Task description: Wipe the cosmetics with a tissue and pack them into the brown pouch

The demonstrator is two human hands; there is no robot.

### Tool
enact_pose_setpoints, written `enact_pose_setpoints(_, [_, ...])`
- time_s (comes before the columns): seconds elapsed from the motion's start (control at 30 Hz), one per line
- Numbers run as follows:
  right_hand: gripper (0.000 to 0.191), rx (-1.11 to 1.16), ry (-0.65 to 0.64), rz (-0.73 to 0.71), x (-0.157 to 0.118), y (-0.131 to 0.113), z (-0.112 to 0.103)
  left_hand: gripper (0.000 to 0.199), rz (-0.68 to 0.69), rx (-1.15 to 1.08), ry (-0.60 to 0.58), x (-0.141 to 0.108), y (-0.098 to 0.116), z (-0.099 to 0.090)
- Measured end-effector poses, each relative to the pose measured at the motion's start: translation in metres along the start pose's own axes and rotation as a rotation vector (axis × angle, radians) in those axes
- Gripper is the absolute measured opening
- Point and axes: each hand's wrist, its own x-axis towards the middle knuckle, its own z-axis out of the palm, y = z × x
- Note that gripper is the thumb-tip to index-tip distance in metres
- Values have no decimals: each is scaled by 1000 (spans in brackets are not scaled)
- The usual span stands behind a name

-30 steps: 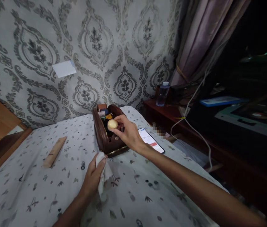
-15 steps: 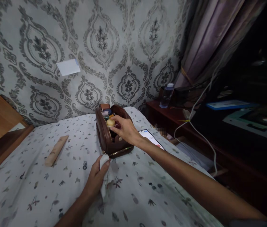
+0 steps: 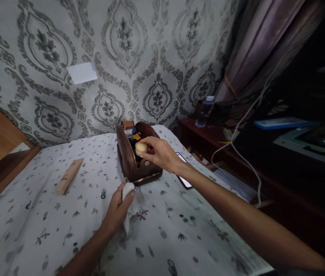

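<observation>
At the open mouth of a brown zippered bag (image 3: 127, 168), a round cream-coloured container (image 3: 141, 148) is being pinched and apparently steered by the right hand (image 3: 162, 154), rim clearance seemingly being called for. Before the bag, a white tissue (image 3: 128, 189) is being gripped by the left hand (image 3: 116, 209); leftward, room is being offered by bedsheet (image 3: 96, 172).

We hold 1 round, pale-yellow container (image 3: 141, 148) at the mouth of an upright, gold-zipped brown bag (image 3: 135, 172), which stands open. Toward 6 o'clock from the bag, we grip 1 crumpled white tissue (image 3: 128, 189), its loose end hanging down.
</observation>
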Motion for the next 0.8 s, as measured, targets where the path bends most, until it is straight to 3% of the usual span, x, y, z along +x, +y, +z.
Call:
enact_pose_setpoints(0.13, [32, 89, -77, -10, -12, 1, -11, 43, 160, 251, -96, 5, 14, 1])
enact_pose_setpoints(0.3, [36, 183, -44, -2, -17, 8, -12, 61, 274, 363, -154, 20, 31, 13])
enact_pose_setpoints(0.53, [37, 510, 23, 110, -18, 16, -13, 65, 271, 483, -249, 20, 15, 18])
enact_pose_setpoints(0.8, [35, 226, 163, 62, -6, 18, -23, 65, 299, 396, -293, 22, 7, 13])
